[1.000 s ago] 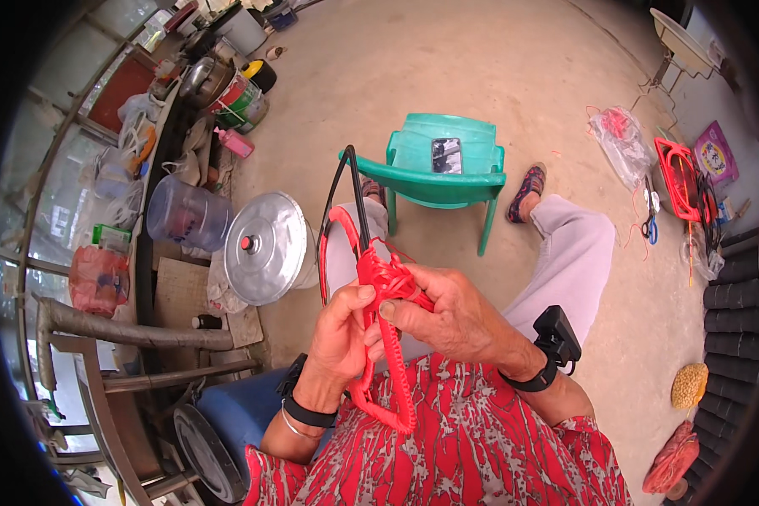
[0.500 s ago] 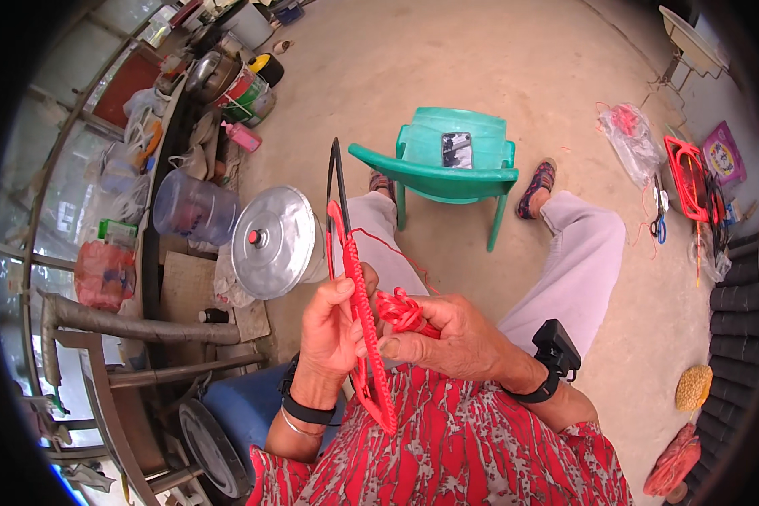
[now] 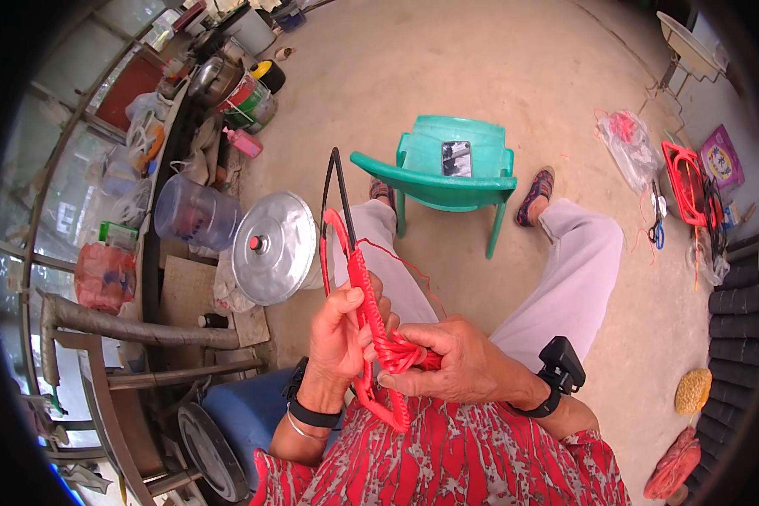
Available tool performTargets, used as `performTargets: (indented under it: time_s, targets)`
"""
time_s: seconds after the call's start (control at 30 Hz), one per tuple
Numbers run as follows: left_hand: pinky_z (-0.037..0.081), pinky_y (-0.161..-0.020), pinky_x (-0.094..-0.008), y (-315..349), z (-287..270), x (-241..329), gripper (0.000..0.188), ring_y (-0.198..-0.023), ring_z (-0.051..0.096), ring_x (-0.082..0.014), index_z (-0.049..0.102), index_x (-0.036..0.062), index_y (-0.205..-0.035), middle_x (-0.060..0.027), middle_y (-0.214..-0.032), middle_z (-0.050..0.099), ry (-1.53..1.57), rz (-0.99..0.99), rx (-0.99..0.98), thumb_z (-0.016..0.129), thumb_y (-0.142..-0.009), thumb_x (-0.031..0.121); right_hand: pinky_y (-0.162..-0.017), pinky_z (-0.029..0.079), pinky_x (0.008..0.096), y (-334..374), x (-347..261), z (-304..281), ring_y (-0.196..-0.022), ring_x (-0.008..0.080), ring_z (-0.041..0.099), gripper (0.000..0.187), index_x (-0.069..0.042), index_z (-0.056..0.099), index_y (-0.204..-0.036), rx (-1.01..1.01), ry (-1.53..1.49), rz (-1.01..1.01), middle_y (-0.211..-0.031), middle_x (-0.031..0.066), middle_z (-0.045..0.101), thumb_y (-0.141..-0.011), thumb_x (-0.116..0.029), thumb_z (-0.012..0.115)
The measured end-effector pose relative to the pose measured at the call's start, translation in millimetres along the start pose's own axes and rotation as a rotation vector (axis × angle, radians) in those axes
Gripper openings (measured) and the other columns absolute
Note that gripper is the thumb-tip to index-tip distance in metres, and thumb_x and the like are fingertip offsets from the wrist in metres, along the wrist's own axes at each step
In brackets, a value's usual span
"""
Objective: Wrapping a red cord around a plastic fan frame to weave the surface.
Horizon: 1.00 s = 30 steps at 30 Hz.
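My left hand (image 3: 336, 336) grips a narrow black frame partly wrapped in red cord (image 3: 358, 274), held up in front of my lap. Bare black frame shows at its top, and close red coils run along its sides. Between the thumb and fingers of my right hand (image 3: 457, 361) is a looped bundle of red cord (image 3: 399, 351), which overlaps the lower part of the frame in view. Whether bundle and frame touch, I cannot tell. A thin red strand (image 3: 396, 256) trails from the frame across my left trouser leg. My left fingertips are partly hidden behind the frame.
Ahead stands a green plastic chair (image 3: 447, 181) with a phone (image 3: 456, 158) on its seat. To the left are a silver lid (image 3: 275, 248), a clear plastic tub (image 3: 196, 211) and a metal-framed stand (image 3: 160, 331). Scissors (image 3: 657, 232) and a red frame (image 3: 685, 181) lie at the right.
My right hand has brought the cord bundle left and down, from beside the frame to overlapping its lower part. The frame has dropped slightly and tilted.
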State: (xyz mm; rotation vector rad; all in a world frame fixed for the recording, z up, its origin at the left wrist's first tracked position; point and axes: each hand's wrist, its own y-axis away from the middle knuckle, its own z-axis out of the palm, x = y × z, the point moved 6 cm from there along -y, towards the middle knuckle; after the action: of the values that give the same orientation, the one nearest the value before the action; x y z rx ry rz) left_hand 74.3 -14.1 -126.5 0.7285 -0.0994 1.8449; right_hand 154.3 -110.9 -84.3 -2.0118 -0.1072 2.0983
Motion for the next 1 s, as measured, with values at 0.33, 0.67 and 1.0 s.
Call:
performTargets:
  time_s: [0.33,0.67,1.0]
  targets:
    - [0.036,-0.038,-0.0270,6.6,10.9,8.0,0.024,-0.040,0.037,-0.0119,0.043,0.0041,-0.082,-0.0030,-0.054,0.040,-0.397,0.291,0.016,0.058,-0.084,0.022,-0.055,0.043,0.0299,20.2,25.1,-16.4,-0.058,0.0129,0.054,0.026,-0.002,0.060,-0.094,-0.122,0.164,0.181,-0.066,0.0104,0.057,-0.081,-0.021,0.071]
    - [0.037,-0.047,-0.0212,14.5,11.0,-23.1,0.034,-0.053,0.048,-0.0056,0.051,-0.0039,-0.113,-0.0044,-0.076,0.060,-0.631,0.382,0.079,0.063,-0.087,0.016,-0.062,0.046,0.0230,6.0,7.2,-39.4,-0.072,0.0057,0.053,0.028,0.001,0.060,-0.098,0.291,-0.097,0.176,-0.080,0.0037,0.060,-0.081,-0.017,0.075]
    - [0.049,-0.076,-0.0249,19.9,-4.6,-45.2,0.032,-0.086,0.059,-0.0084,0.052,-0.0015,-0.114,-0.0054,-0.096,0.064,-0.776,0.230,0.165,0.062,-0.087,0.013,-0.053,0.041,0.0219,15.4,13.9,-42.9,-0.061,0.0042,0.048,0.017,-0.001,0.061,-0.085,0.351,0.126,0.121,-0.069,-0.0015,0.056,-0.082,-0.012,0.073]
